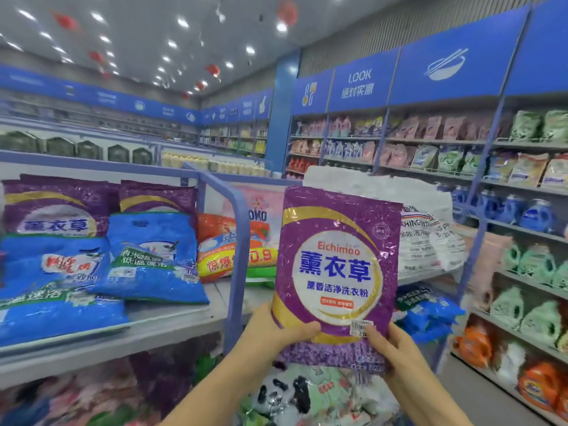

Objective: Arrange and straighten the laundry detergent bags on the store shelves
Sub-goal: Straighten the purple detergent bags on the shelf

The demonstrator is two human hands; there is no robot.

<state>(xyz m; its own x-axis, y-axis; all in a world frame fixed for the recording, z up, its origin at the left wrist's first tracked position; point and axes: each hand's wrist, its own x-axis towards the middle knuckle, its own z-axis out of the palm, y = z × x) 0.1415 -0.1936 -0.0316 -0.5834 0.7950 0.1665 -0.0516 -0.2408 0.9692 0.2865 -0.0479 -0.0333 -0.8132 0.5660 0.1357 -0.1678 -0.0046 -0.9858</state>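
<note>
A: Where is the purple detergent bag (336,272) just now?

B: Just right of the blue shelf post (238,272). It is held upright in the air with its printed face toward the camera, and it does not touch the shelf board (172,321).

A: And the hands?

B: Both have it by the bottom. The left hand (276,330) pinches the lower corner nearer the post, with the thumb laid across the front and the fingers hidden behind. The right hand (396,348) pinches the corner farther from the post. Its thumb is on the front, touching the price sticker (362,325), and its fingers are also behind the bag.

A: What lies left of the post?

B: Two blue bags (153,256) lean back on the shelf board, side by side and overlapping. Behind them stand two purple bags (55,207) with the same print as the held one.

A: Anything at the post itself?

B: An orange bag (215,241) lies behind it and shows on both sides. Right of the post, behind the held bag, a white bag (421,241) leans, and its top shows above the held bag. Below the post, a panda-print pack (276,395) sits among blurred goods.
</note>
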